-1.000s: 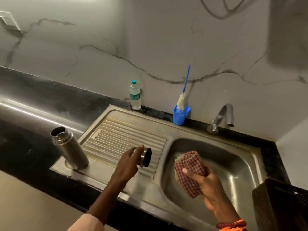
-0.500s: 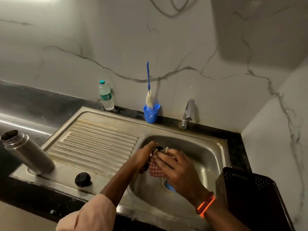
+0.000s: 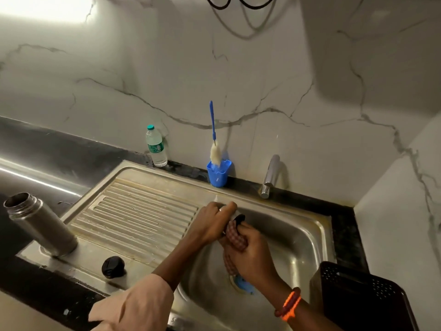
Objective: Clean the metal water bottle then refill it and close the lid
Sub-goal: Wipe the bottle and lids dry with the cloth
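- Sleeve [image 3: 133, 306]: pale, loose cloth at the lower edge, on the left forearm.
- Wristband [image 3: 288, 304]: orange, on the right wrist.
- Crate [image 3: 362, 299]: dark, perforated, at the lower right, just beside the basin's right rim.
- Black cap [image 3: 112, 267]: small, round, lying on the flat front strip of the drainboard, apart from both hands.
- Sink [image 3: 310, 237]: stainless steel, one basin on the right, a ribbed drainboard [image 3: 136, 218] on the left; a blue piece [image 3: 243, 283] sits at the drain.
- Right hand [image 3: 253, 256]: over the basin, fingers curled round a red-checked cloth [image 3: 235, 235] and pressing it against the lid.
- Left hand [image 3: 211, 223]: over the basin's left edge, fingers curled round a metal lid [image 3: 238, 217] with a dark inside, of which only a small part shows between the hands.
- Metal water bottle [image 3: 40, 225]: uncapped, standing on the front left corner of the drainboard, mouth open, well apart from the hands; it looks tilted left in this wide view.
- Tap [image 3: 270, 175]: chrome, behind the basin on the dark counter [image 3: 59, 151].
- Blue holder [image 3: 218, 174]: against the wall behind the sink, with a blue-handled bottle brush [image 3: 213, 142] standing in it, bristles down.
- Plastic bottle [image 3: 156, 146]: clear, green cap and label, upright at the wall, left of the holder.
- Wall [image 3: 238, 80]: white, marble-veined.
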